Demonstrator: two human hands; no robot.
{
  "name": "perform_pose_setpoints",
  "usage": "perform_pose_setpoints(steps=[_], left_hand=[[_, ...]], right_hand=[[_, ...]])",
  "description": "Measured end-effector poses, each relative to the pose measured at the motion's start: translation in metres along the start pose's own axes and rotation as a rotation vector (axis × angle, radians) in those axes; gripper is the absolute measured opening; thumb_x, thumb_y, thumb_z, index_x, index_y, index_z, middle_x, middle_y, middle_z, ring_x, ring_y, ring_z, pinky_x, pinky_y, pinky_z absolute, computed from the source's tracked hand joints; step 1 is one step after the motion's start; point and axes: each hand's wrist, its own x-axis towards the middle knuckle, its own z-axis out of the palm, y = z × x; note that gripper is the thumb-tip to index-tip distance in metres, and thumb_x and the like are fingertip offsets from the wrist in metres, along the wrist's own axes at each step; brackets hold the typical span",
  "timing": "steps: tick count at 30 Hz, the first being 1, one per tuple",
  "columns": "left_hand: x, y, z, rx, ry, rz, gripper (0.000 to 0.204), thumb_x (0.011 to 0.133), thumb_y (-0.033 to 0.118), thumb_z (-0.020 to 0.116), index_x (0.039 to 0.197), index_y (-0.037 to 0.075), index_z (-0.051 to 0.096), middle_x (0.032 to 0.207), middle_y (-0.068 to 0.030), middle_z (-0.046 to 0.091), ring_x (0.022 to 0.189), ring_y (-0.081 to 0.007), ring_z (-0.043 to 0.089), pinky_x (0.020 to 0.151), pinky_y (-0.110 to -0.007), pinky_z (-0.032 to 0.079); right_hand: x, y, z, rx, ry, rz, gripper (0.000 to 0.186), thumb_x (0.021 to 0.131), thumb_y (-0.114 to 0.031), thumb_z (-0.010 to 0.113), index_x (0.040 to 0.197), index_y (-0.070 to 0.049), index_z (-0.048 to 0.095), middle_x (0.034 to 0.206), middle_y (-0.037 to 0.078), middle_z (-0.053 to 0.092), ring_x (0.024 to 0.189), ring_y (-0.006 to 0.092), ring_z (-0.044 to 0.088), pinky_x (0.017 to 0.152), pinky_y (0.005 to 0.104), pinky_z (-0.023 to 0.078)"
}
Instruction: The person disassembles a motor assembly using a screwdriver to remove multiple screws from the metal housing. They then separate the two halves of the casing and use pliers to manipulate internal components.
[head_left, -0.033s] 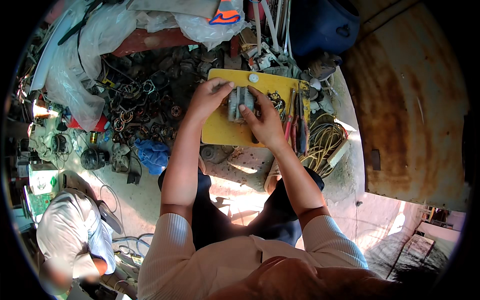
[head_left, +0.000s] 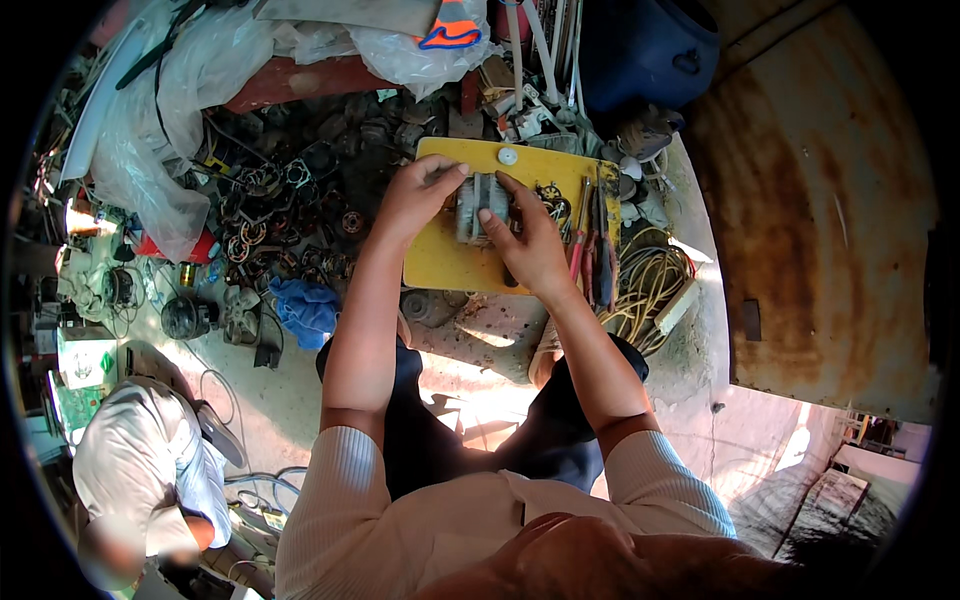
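A yellow board (head_left: 440, 268) lies on the ground in front of my knees. On it stands a small grey metal motor part (head_left: 478, 207). My left hand (head_left: 415, 200) grips its left side, fingers curled over the top. From the right, my right hand (head_left: 532, 245) holds the same part, fingers laid across its front. A small white round piece (head_left: 508, 156) rests at the board's far edge. Much of the part is hidden by my fingers.
Red-handled hand tools (head_left: 590, 240) lie on the board's right side, next to a coil of yellowish cable (head_left: 650, 285). Scrap metal parts (head_left: 290, 210) and a blue cloth (head_left: 305, 308) lie left. Another person (head_left: 140, 470) crouches lower left. A rusty metal sheet (head_left: 810, 200) stands right.
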Motion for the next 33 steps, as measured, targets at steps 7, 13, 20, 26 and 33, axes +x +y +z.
perform_pose_setpoints(steps=[7,13,20,26,33], left_hand=[[-0.005,0.004,0.000,0.048,-0.014,0.033,0.034,0.093,0.027,0.068,0.107,-0.004,0.068,0.094,-0.0065,0.072,0.086,-0.0103,0.062,0.078,-0.027,0.049],[0.008,-0.015,0.001,0.088,0.054,0.041,0.029,0.099,0.026,0.061,0.109,0.000,0.067,0.101,-0.0046,0.071,0.094,-0.0106,0.062,0.084,-0.027,0.048],[-0.020,0.012,0.005,0.127,0.132,0.150,0.032,0.101,0.027,0.055,0.108,-0.003,0.062,0.099,-0.0137,0.074,0.095,-0.0198,0.071,0.082,-0.031,0.052],[-0.026,0.000,0.008,0.323,0.214,0.297,0.025,0.100,0.027,0.056,0.107,0.004,0.063,0.091,-0.0164,0.073,0.088,-0.0323,0.071,0.075,-0.036,0.053],[-0.052,0.022,0.031,0.654,0.112,0.405,0.020,0.101,0.025,0.053,0.108,0.007,0.057,0.117,-0.0152,0.068,0.108,-0.0371,0.063,0.103,-0.051,0.038]], right_hand=[[0.000,0.003,0.000,0.004,-0.008,0.025,0.055,0.091,-0.025,0.069,0.138,-0.002,0.050,0.123,0.024,0.058,0.108,0.0354,0.064,0.087,0.0392,0.055],[0.000,-0.002,0.000,0.025,-0.020,0.033,0.054,0.092,-0.025,0.068,0.138,-0.002,0.050,0.125,0.023,0.058,0.107,0.0347,0.065,0.086,0.0384,0.055],[0.000,0.006,0.000,0.034,0.007,0.028,0.055,0.090,-0.025,0.070,0.136,-0.003,0.052,0.124,0.022,0.058,0.106,0.0329,0.065,0.086,0.0373,0.055],[0.007,0.011,0.011,0.079,0.102,0.018,0.050,0.090,-0.022,0.071,0.132,-0.001,0.056,0.120,0.021,0.060,0.102,0.0305,0.066,0.085,0.0338,0.054],[0.018,0.030,0.010,0.296,0.168,0.147,0.038,0.093,-0.022,0.070,0.122,0.002,0.062,0.106,0.017,0.069,0.094,0.0187,0.068,0.079,0.0297,0.053]])
